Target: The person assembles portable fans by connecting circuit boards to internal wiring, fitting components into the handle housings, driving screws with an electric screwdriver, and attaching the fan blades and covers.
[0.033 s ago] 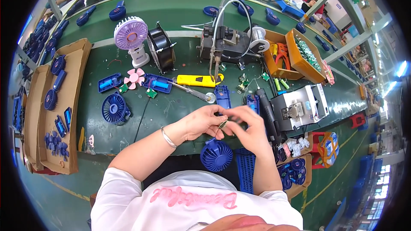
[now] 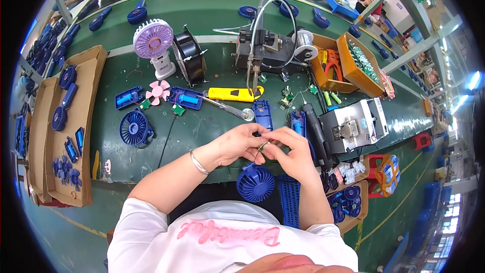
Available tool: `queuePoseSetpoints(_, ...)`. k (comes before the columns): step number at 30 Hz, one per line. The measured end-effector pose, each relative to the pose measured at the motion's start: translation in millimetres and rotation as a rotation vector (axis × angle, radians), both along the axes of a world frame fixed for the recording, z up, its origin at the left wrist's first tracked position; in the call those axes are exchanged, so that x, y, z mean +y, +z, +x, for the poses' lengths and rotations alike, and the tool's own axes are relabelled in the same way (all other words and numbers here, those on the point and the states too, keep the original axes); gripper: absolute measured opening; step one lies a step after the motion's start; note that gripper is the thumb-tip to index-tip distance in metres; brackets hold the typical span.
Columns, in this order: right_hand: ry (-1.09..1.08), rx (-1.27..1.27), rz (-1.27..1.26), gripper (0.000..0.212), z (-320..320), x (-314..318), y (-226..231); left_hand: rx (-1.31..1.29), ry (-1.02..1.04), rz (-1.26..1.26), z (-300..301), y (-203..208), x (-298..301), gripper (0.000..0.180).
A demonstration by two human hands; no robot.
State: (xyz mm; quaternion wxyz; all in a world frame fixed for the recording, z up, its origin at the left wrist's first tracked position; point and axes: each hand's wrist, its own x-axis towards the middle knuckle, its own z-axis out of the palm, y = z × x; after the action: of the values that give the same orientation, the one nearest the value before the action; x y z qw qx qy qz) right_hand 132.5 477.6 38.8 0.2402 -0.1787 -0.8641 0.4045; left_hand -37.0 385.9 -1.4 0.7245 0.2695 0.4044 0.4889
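Note:
At the table's near edge, my left hand pinches a small green circuit board, mostly hidden by fingers. My right hand meets it from the right, thumb and fingertips pressed together at the board; whether it grips the board or a thin wire there is too small to tell. A blue round fan head hangs just below my hands, and a thin dark lead seems to run up from it. Just beyond my fingers lies an open blue handle shell. Another blue shell with a battery is by my right hand.
A soldering stand with a solder spool stands ahead. Nearby are a yellow utility knife, a screwdriver, a purple-white fan and a white machine. Cardboard trays line the left. Co-workers sit across the conveyor.
My right hand's fingers have come down and closed in at the board, and its blur is gone. My left hand holds its place.

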Motion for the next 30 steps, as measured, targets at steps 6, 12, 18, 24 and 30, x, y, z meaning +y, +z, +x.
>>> queuePoseSetpoints(6, -0.122, 0.029, 0.012, 0.007, -10, 6, 1, -0.15, 0.023, -0.045, 5, -2, -2, 0.036)
queuePoseSetpoints(12, -0.136, -0.137, -0.359, 0.013, -29, 40, 1, -0.056, 0.196, -0.029, 0, 1, 1, 0.018)
queuePoseSetpoints(18, -0.143, -0.084, -0.537, 0.014, -63, 47, -15, 0.249, 0.553, 0.085, -22, 0, 6, 0.014)
queuePoseSetpoints(24, -0.153, 0.133, -0.653, 0.015, -73, 39, -33, 0.28, 0.701, 0.051, -30, -4, 12, 0.016)
queuePoseSetpoints(30, -0.178, 0.251, -0.602, 0.015, -73, 36, -35, 0.242, 0.706, 0.128, -34, -2, 16, 0.018)
